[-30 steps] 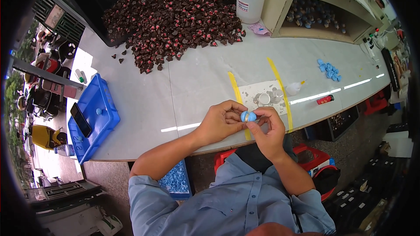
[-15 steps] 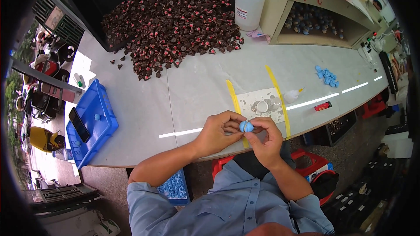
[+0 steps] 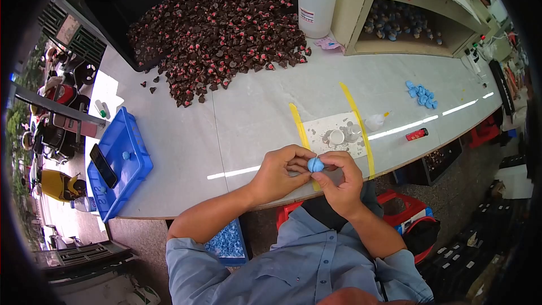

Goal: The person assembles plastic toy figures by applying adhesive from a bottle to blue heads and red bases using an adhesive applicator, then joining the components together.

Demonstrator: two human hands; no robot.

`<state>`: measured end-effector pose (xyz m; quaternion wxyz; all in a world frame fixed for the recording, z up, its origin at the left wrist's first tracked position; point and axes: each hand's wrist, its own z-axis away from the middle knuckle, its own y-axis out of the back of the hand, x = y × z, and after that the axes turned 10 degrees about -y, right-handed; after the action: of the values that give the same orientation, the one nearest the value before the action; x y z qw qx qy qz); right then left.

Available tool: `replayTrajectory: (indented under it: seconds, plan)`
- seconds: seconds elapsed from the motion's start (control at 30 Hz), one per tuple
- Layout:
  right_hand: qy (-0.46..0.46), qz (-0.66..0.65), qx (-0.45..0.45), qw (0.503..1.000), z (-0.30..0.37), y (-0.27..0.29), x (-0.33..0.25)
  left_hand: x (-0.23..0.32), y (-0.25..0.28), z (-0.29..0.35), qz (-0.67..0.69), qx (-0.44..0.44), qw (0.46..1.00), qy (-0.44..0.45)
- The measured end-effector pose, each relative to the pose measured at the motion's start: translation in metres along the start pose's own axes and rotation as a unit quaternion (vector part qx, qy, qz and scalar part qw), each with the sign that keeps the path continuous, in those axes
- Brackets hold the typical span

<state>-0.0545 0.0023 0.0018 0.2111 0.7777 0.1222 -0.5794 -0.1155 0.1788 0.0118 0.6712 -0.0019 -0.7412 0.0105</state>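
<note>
Between the fingertips of both hands is a small light-blue ball (image 3: 315, 165), with a thin seam across it. My left hand (image 3: 279, 172) pinches it from the left, with the fingers curled. From the right, the thumb and fingers of my right hand (image 3: 342, 182) grip the other side. Just beyond the hands lies a stained white sheet (image 3: 323, 144) between two yellow tape strips (image 3: 357, 112). On it stand a small white round cup (image 3: 336, 137) and a clear container (image 3: 353, 131). A small white bottle with a yellow tip (image 3: 375, 122) is beside the sheet.
A black bin (image 3: 107, 17) spills dark brown and red pieces (image 3: 220, 39) onto the table. Nearby are a white jug (image 3: 317, 5), a beige cabinet (image 3: 353, 34), blue pieces (image 3: 422, 95) and a red lighter (image 3: 417, 134). A blue tray (image 3: 132, 164) holding a phone (image 3: 103, 165) stands at left.
The two blue halves, parted by a visible gap before, are now pressed together with only a thin seam. Both hands keep nearly the same place; the view has shifted slightly.
</note>
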Motion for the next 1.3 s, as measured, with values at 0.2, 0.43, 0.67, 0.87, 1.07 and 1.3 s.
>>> replayTrajectory:
  seconds: [0.2,0.43,0.67,0.87,1.07,1.3]
  plan:
    - [0.004,-0.002,0.001,1.000,0.000,-0.001,-0.003,0.001,0.000,0.001,-0.010,0.004,1.000,-0.016]
    - [0.003,0.002,0.002,1.000,-0.001,-0.001,-0.004,0.003,-0.001,0.001,-0.066,0.001,0.997,-0.044]
    - [-0.002,-0.001,-0.002,1.000,0.000,-0.001,-0.003,0.002,0.000,0.001,-0.078,-0.004,0.995,-0.059]
    - [-0.013,0.004,-0.008,1.000,0.000,0.002,-0.003,0.004,0.000,0.000,-0.112,-0.005,0.985,-0.129]
    - [-0.004,-0.004,-0.007,1.000,0.000,0.002,-0.001,0.006,0.001,0.000,-0.105,-0.012,0.988,-0.114]
    - [-0.023,-0.023,-0.012,0.999,-0.001,0.002,0.003,0.005,0.001,0.000,-0.158,-0.008,0.974,-0.163]
